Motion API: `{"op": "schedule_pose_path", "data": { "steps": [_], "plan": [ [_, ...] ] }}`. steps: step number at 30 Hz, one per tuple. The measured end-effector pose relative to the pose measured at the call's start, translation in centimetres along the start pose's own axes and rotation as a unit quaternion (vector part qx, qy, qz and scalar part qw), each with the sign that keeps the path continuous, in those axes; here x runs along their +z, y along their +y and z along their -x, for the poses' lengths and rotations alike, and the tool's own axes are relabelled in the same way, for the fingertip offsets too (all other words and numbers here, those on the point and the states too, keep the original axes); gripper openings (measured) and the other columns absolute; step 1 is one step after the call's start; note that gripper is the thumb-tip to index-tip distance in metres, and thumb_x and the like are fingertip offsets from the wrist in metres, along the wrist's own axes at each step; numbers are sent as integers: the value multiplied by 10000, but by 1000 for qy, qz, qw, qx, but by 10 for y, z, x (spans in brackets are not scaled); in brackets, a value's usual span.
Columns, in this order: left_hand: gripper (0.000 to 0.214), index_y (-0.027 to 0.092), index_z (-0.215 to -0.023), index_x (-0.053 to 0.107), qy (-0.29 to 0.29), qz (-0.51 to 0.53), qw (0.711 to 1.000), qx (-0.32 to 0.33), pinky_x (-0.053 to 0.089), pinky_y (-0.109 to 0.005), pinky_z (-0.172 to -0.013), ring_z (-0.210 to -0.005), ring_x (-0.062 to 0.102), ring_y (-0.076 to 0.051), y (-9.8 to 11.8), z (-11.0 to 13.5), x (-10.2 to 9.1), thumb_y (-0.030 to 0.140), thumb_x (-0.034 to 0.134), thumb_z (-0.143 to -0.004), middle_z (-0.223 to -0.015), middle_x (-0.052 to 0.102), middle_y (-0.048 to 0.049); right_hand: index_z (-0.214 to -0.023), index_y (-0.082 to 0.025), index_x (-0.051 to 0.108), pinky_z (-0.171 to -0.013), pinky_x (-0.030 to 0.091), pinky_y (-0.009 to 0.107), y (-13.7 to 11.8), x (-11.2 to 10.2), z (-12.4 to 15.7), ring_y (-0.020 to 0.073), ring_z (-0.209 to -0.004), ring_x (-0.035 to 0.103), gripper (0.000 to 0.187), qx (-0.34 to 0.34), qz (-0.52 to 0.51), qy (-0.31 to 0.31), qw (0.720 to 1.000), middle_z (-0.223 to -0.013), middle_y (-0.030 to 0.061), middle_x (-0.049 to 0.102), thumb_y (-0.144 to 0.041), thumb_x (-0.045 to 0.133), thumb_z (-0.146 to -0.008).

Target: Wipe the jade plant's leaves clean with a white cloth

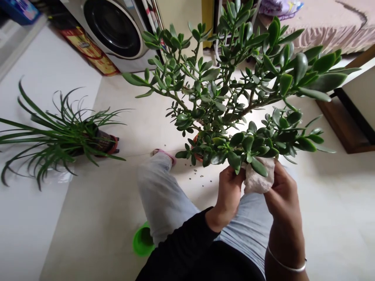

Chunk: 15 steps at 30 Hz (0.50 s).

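A large jade plant (216, 97) with thick, glossy green leaves spreads in front of me, most of its orange-brown pot (198, 150) hidden by foliage. A crumpled whitish cloth (258, 182) hangs at the nearest low branch, with one leaf (259, 167) lying over its front. My right hand (283, 191) is closed on the cloth's right side. Just left of the cloth, my left hand (228, 191) is closed among the lowest leaves; its fingertips are partly covered, and whether it grips a leaf, a stem or the cloth's edge is unclear.
Small dark bits (195, 175) are scattered on the pale floor near my pink slipper (168, 154). A green container (143, 241) stands beside my leg. To the left is a long-leaved potted plant (102, 141). A washing machine (117, 58) and a bed (325, 31) are behind.
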<state>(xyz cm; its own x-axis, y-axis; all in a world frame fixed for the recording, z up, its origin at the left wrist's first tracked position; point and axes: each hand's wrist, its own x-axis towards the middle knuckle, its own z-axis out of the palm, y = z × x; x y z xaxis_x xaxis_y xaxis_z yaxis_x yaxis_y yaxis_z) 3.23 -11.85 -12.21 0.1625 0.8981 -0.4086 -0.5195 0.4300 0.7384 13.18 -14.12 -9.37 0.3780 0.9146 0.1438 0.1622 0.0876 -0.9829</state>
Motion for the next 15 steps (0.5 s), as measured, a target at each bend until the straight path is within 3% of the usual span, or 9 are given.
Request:
{"op": "schedule_pose_path", "data": {
  "steps": [3,9,12,15],
  "plan": [
    [354,154,-830,737,-6,-1,1000,2,443,-267,-726,-737,534,-127,-2,-1,0,498,816,-853,-752,641,-6,-1061,-236,752,-668,508,238,2,2,2,145,-758,653,303,-13,-4,8,1000,-908,-3,761,-235,823,-766],
    [239,154,-780,735,-8,-8,1000,11,417,-244,-699,-715,475,-102,-3,3,0,372,792,-858,-736,628,7,-937,-209,713,-651,494,264,11,15,-2,148,-710,596,227,-29,95,114,989,-820,-17,694,-288,818,-752],
    [187,151,-812,749,-14,-5,1000,15,428,-248,-711,-738,501,-111,-1,4,1,330,784,-852,-774,664,-5,-864,-202,718,-674,499,275,10,17,-3,151,-720,585,175,-36,115,122,985,-780,-25,660,-295,811,-748],
    [260,149,-829,735,-6,7,1000,6,425,-252,-692,-732,504,-116,-1,3,1,400,792,-862,-782,667,-11,-884,-204,757,-692,504,271,9,12,0,151,-757,591,152,-31,87,95,991,-843,-8,702,-280,799,-759]
  ]
}}
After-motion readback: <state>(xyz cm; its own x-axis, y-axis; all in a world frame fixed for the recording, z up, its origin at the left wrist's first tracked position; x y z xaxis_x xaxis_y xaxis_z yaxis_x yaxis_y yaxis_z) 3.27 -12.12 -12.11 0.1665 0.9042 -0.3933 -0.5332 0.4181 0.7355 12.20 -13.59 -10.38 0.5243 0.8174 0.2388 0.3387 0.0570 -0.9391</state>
